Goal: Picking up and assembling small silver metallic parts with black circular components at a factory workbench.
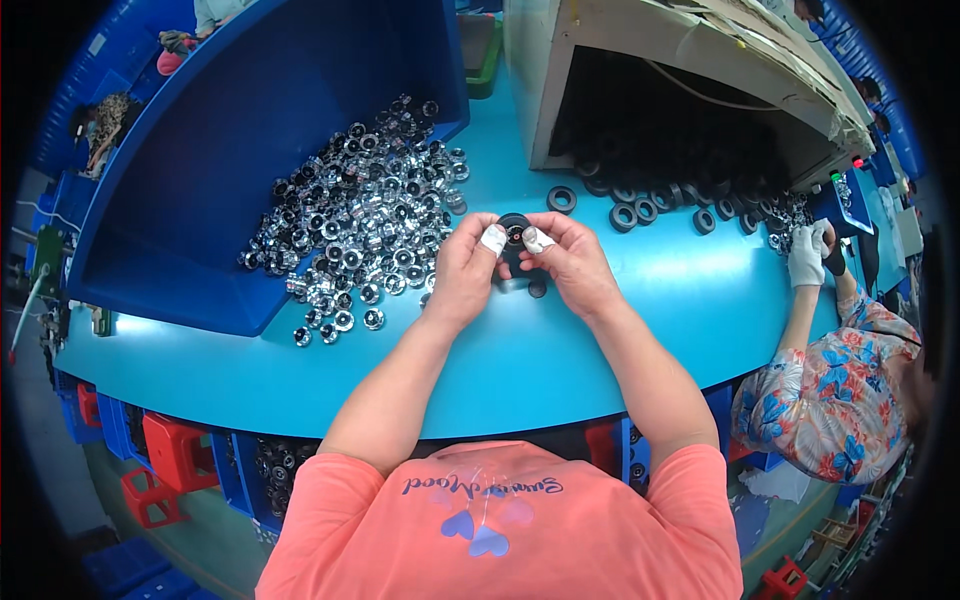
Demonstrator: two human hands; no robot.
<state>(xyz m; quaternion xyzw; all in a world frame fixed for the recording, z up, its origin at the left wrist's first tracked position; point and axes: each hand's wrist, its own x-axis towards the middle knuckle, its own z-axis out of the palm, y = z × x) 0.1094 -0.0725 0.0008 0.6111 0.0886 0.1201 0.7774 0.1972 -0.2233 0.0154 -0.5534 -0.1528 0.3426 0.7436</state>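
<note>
Both my hands meet over the table, closed on one small black toy wheel [513,222] with a round hub showing in its middle. My left hand [468,262] grips its left side, and my right hand [572,258] grips its right side. White wrapping covers both thumbs, which press on the wheel's face. To the left of my hands lies a heap of shiny chrome wheel hubs [370,215] with dark centres, spilling out of a blue bin [230,120]. Several black rubber tyres [622,217] lie to the right, and a single tyre [561,200] sits just beyond my right hand.
A white box [540,100] with an open front stands at the far right, dark tyres piled inside. The turquoise table [400,390] has a curved near edge. At the right, a co-worker's gloved hand [806,256] works by more hubs. Red stools [178,450] stand below left.
</note>
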